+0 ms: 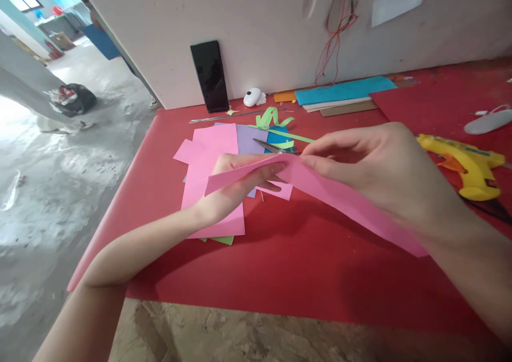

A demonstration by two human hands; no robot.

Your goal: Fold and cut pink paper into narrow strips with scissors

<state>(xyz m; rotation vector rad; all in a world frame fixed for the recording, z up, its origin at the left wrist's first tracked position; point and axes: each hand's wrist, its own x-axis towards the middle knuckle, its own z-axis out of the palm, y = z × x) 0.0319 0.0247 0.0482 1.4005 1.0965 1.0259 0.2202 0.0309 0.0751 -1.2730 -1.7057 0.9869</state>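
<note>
A pink paper sheet (340, 196) is held up over the red table cover (280, 266), bent into a ridge. My left hand (236, 183) pinches its left part, fingers under and thumb on top. My right hand (384, 170) pinches the ridge near the middle with thumb and forefinger. Below lies a stack of pink paper (212, 154), with purple (248, 138) and blue sheets beside it. Scissors (272, 147) lie on those sheets just behind the held paper.
A yellow glue gun (468, 167) lies at the right. A black phone (210, 77) leans on the white board behind. Green paper strips (276, 119), a small white object (253, 97), a blue sheet (344, 90) and a metal rod (224, 118) lie further back. The table's left edge drops to a concrete floor.
</note>
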